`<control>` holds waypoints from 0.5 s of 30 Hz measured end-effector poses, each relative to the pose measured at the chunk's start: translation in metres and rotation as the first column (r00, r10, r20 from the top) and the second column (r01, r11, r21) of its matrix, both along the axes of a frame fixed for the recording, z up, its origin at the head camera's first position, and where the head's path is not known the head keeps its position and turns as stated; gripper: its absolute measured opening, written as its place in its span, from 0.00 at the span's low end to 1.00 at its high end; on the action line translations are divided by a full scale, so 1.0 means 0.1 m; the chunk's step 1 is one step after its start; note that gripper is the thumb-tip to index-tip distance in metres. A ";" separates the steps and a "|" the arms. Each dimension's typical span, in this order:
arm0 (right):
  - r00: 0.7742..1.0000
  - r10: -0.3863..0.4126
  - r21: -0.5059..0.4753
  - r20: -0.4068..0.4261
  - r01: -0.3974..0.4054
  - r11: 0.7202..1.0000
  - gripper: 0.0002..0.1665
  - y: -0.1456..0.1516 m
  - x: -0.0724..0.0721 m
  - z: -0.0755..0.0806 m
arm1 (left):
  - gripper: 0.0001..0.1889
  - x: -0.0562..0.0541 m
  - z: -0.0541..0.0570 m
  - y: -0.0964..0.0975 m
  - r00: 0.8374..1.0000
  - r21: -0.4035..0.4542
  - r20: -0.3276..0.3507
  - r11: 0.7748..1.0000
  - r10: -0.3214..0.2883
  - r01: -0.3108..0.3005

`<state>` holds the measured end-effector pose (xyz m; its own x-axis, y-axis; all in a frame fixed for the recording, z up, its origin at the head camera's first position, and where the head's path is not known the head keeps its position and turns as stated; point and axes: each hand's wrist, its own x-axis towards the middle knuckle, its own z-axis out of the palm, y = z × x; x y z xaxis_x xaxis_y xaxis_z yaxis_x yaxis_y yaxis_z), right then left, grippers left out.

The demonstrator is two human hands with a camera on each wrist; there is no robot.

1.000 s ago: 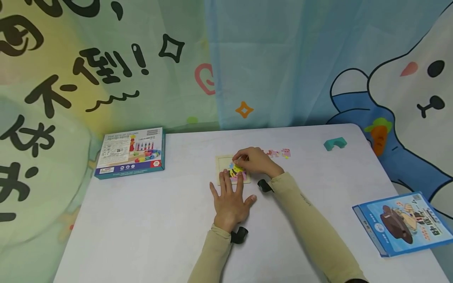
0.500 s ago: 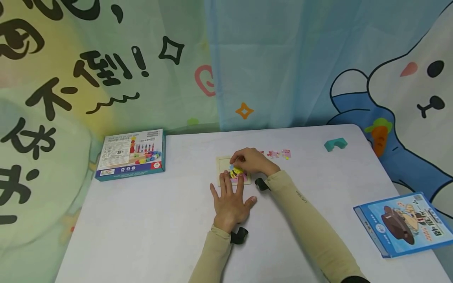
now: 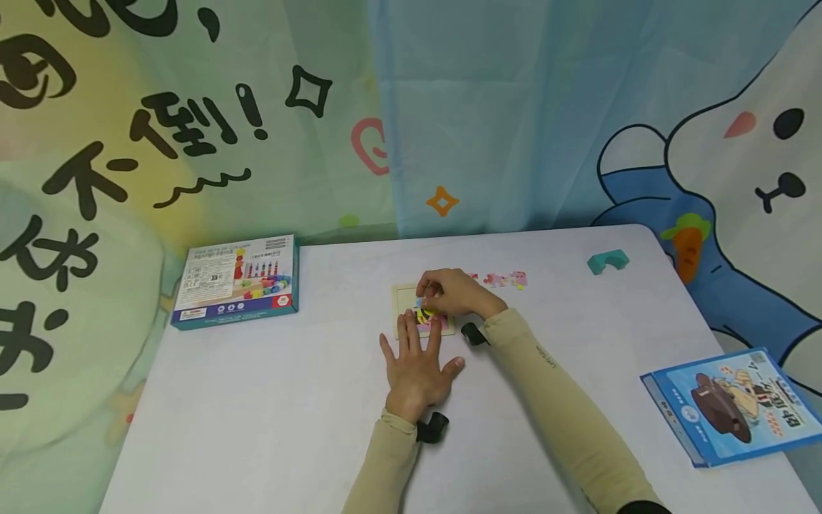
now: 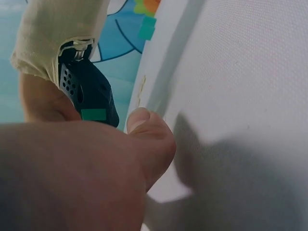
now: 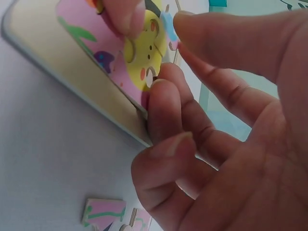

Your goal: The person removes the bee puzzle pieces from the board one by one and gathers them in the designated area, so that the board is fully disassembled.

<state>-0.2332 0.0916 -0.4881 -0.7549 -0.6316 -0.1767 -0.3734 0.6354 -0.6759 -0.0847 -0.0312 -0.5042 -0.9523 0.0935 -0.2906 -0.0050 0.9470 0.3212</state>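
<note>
A wooden jigsaw tray [image 3: 402, 295] lies mid-table with a partly assembled picture of a yellow bee [image 5: 149, 55] on pink. My left hand [image 3: 417, 375] is spread flat, its fingertips resting on the tray's near side and the assembled pieces. Over the tray's far side, my right hand [image 3: 457, 293] pinches a small puzzle piece [image 5: 168, 25] with light blue and pink on it, between thumb and a finger, right beside the bee. Its other fingers are bent near the tray's edge. Most of that piece is hidden by the fingers.
Several loose pink puzzle pieces [image 3: 495, 280] lie right of the tray. A green arch block [image 3: 608, 261] is at the back right. One boxed set [image 3: 237, 278] lies at the back left, and a blue box [image 3: 735, 407] overhangs the right edge.
My right hand has shifted slightly left over the tray with the puzzle piece, uncovering more of the loose pieces behind it. The left hand stays in place.
</note>
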 end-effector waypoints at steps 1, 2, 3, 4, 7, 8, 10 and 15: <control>1.000 0.002 -0.003 0.000 -0.002 1.000 0.09 0.00 0.00 0.00 | 0.43 0.00 0.00 0.00 1.000 0.000 0.003 1.000 0.000 0.000; 1.000 0.004 -0.006 -0.002 -0.004 1.000 0.09 0.00 0.00 -0.01 | 0.43 0.00 0.01 -0.01 1.000 0.002 0.005 1.000 0.000 0.000; 1.000 0.007 -0.011 -0.002 -0.007 1.000 0.09 0.00 0.00 -0.01 | 0.43 0.00 0.01 -0.01 1.000 0.003 0.007 1.000 -0.001 0.001; 1.000 0.008 -0.014 -0.001 -0.008 1.000 0.09 -0.01 -0.01 -0.01 | 0.43 0.00 0.01 -0.02 1.000 0.004 0.004 1.000 -0.001 0.001; 1.000 0.008 -0.028 0.011 -0.008 1.000 0.10 0.00 -0.01 -0.02 | 0.44 -0.01 -0.02 -0.02 1.000 -0.006 0.031 1.000 -0.007 0.007; 1.000 0.008 -0.034 0.014 -0.008 0.999 0.10 0.00 -0.01 -0.03 | 0.44 -0.02 -0.03 -0.02 0.999 -0.007 0.032 1.000 -0.008 0.008; 1.000 0.007 -0.046 0.019 -0.006 0.999 0.11 0.00 -0.01 -0.05 | 0.44 -0.03 -0.06 -0.03 0.999 -0.012 0.035 1.000 -0.010 0.010; 1.000 -0.012 -0.070 0.020 0.014 0.997 0.14 0.01 0.00 -0.07 | 0.44 -0.04 -0.08 -0.03 1.000 -0.020 0.023 1.000 -0.015 0.016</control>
